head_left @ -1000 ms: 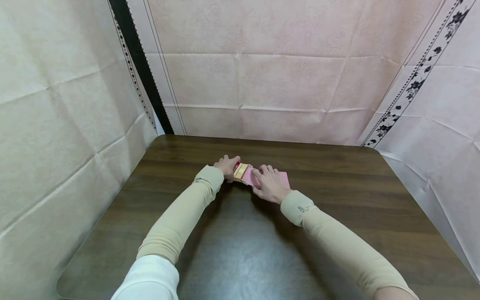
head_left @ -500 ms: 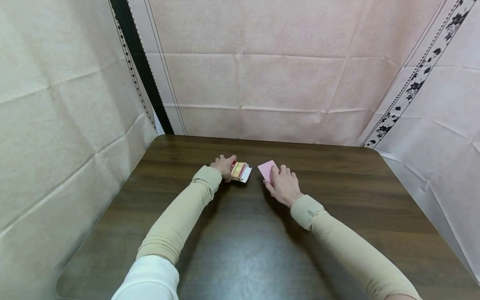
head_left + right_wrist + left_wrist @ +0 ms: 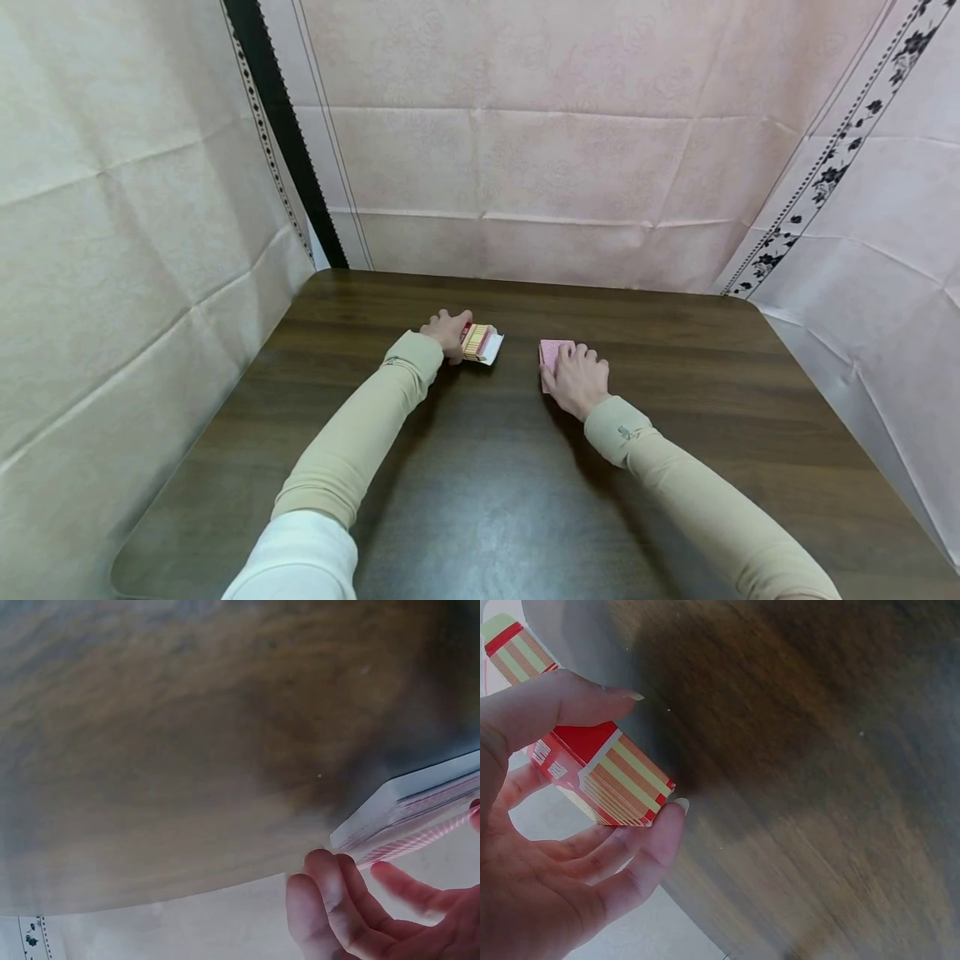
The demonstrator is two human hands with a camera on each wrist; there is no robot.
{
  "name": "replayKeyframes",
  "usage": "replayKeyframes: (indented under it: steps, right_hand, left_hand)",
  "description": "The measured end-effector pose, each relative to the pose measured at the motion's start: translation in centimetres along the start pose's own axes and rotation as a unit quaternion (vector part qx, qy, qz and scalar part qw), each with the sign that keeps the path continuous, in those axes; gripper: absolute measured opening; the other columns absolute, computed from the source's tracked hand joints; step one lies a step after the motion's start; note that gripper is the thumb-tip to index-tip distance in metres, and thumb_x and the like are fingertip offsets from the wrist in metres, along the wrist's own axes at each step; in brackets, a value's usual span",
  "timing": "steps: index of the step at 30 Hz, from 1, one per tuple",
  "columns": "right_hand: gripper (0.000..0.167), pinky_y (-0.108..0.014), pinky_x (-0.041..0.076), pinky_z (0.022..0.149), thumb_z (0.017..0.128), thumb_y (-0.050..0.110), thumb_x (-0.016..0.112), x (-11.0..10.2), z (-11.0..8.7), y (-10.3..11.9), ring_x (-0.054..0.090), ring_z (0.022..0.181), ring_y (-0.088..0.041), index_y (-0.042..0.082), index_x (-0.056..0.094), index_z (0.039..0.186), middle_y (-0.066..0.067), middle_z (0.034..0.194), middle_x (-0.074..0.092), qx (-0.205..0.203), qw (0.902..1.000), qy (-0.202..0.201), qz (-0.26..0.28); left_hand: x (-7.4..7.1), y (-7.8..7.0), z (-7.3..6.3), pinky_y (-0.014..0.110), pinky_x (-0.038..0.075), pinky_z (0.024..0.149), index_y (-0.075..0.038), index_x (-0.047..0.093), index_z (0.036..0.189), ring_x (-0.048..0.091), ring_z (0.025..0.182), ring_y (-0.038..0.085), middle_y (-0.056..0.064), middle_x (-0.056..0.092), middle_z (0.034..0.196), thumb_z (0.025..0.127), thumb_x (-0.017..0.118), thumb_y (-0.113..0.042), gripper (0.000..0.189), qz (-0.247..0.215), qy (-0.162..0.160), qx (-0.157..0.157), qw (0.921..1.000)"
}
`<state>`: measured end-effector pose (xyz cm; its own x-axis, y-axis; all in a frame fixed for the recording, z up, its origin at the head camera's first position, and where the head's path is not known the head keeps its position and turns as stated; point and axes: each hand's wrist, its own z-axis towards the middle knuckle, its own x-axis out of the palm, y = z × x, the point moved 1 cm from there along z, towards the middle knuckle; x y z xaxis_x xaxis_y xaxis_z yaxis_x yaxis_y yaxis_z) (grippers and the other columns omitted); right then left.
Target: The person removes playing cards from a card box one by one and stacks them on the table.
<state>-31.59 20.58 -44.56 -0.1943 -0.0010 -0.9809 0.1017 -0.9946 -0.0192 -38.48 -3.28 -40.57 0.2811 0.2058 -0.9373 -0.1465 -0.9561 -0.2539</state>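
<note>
A small card box (image 3: 477, 342), striped yellow and red, is gripped by my left hand (image 3: 446, 335) left of the table's centre. Its white flap stands open on the right. In the left wrist view, thumb and fingers wrap the red-and-yellow box (image 3: 622, 776) from both sides. My right hand (image 3: 579, 382) holds a deck of playing cards (image 3: 551, 358) with pink patterned backs, a short way right of the box. Stacked card edges of the deck (image 3: 420, 802) show in the right wrist view, with fingertips along the side; part of the deck runs out of frame.
Both hands are over a dark brown wooden table (image 3: 480, 483) with rounded corners. Pale cloth sheets (image 3: 525, 167) hang behind it and along both sides. A black strip (image 3: 288, 133) runs down the back left corner.
The pink-backed deck, earlier at the box's open end, has moved right with my right hand and turned, now apart from the box. My left hand with the box has shifted slightly left.
</note>
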Motion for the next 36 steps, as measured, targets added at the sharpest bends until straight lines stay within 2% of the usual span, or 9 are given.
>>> replayKeyframes:
  steps: [9, 14, 17, 20, 22, 24, 27, 29, 36]
  right_hand:
    - [0.061, -0.054, 0.047, 0.074, 0.095, 0.057, 0.042, 0.1, -0.2, 0.5, 0.058, 0.092, -0.041, 0.001, 0.054, 0.114, -0.024, 0.102, 0.057, 0.0, 0.9997, 0.021, -0.011]
    - [0.061, -0.054, 0.048, 0.074, 0.096, 0.057, 0.04, -0.6, 0.4, 0.5, 0.059, 0.094, -0.041, 0.001, 0.054, 0.118, -0.024, 0.105, 0.059, -0.009, 0.9998, -0.004, -0.015]
    - [0.05, -0.052, 0.048, 0.079, 0.098, 0.048, 0.044, -1.3, 0.9, 0.8, 0.057, 0.1, -0.038, 0.004, 0.055, 0.118, -0.021, 0.108, 0.058, -0.063, 0.9976, -0.029, 0.004]
    - [0.037, -0.05, 0.048, 0.082, 0.097, 0.034, 0.05, -2.1, 1.2, 1.4, 0.054, 0.104, -0.036, 0.007, 0.056, 0.122, -0.019, 0.111, 0.057, -0.15, 0.9869, -0.039, 0.045]
    - [0.036, -0.049, 0.049, 0.079, 0.095, 0.024, 0.052, -2.4, 1.4, 2.0, 0.052, 0.106, -0.035, 0.009, 0.056, 0.127, -0.019, 0.115, 0.056, -0.195, 0.9782, -0.033, 0.062]
    - [0.042, -0.049, 0.049, 0.08, 0.093, 0.016, 0.052, -2.6, 1.5, 2.6, 0.051, 0.111, -0.036, 0.012, 0.053, 0.135, -0.022, 0.123, 0.053, -0.224, 0.9718, -0.027, 0.067]
    - [0.054, -0.05, 0.049, 0.083, 0.09, 0.01, 0.049, -2.6, 1.7, 3.4, 0.049, 0.118, -0.039, 0.02, 0.046, 0.143, -0.025, 0.136, 0.046, -0.239, 0.9693, -0.02, 0.053]
    - [0.057, -0.052, 0.047, 0.09, 0.09, 0.008, 0.048, -2.5, 1.9, 3.7, 0.047, 0.121, -0.042, 0.021, 0.044, 0.145, -0.027, 0.141, 0.04, -0.245, 0.968, -0.015, 0.05]
    - [0.05, -0.055, 0.044, 0.095, 0.091, 0.008, 0.046, -2.4, 2.1, 4.4, 0.045, 0.125, -0.043, 0.017, 0.049, 0.141, -0.029, 0.143, 0.038, -0.251, 0.9654, -0.008, 0.068]
  left_hand:
    - [0.2, -0.1, 0.3, 0.046, 0.041, 0.084, -0.021, 0.04, 0.129, 0.042, 0.108, 0.034, 0.019, 0.04, 0.125, 0.069, 0.075, -0.001, 0.072, -0.001, 0.001, 0.006, 1.0]
    - [0.1, -0.3, 0.2, 0.047, 0.041, 0.086, -0.021, 0.039, 0.13, 0.042, 0.108, 0.034, 0.019, 0.039, 0.126, 0.07, 0.074, -0.002, 0.072, 0.001, 0.004, 0.011, 0.9999]
    - [0.0, -0.5, 0.1, 0.047, 0.041, 0.085, -0.021, 0.039, 0.13, 0.042, 0.108, 0.034, 0.02, 0.039, 0.126, 0.07, 0.073, -0.001, 0.072, 0.001, 0.005, 0.014, 0.9999]
    - [-0.2, -0.8, 0.0, 0.046, 0.041, 0.084, -0.021, 0.039, 0.131, 0.043, 0.106, 0.034, 0.019, 0.039, 0.126, 0.07, 0.073, -0.002, 0.072, 0.0, 0.006, 0.015, 0.9999]
    - [-0.2, -1.0, -0.1, 0.045, 0.041, 0.082, -0.021, 0.039, 0.13, 0.044, 0.104, 0.033, 0.019, 0.04, 0.125, 0.07, 0.074, -0.002, 0.072, 0.001, 0.007, 0.017, 0.9998]
    - [-0.2, -1.2, 0.0, 0.044, 0.041, 0.08, -0.021, 0.039, 0.13, 0.045, 0.102, 0.032, 0.018, 0.04, 0.125, 0.071, 0.074, -0.004, 0.071, 0.005, 0.01, 0.021, 0.9997]
    - [-0.2, -1.5, 0.0, 0.044, 0.042, 0.079, -0.02, 0.04, 0.13, 0.047, 0.099, 0.031, 0.019, 0.041, 0.125, 0.071, 0.075, -0.005, 0.069, 0.012, 0.013, 0.024, 0.9995]
    - [-0.2, -1.6, 0.0, 0.044, 0.044, 0.08, -0.02, 0.04, 0.129, 0.048, 0.099, 0.032, 0.019, 0.042, 0.125, 0.072, 0.075, -0.004, 0.069, 0.018, 0.013, 0.025, 0.9994]
    - [0.2, -1.4, 0.0, 0.046, 0.045, 0.082, -0.02, 0.042, 0.127, 0.048, 0.1, 0.032, 0.019, 0.041, 0.124, 0.071, 0.076, -0.002, 0.068, 0.014, 0.011, 0.022, 0.9996]
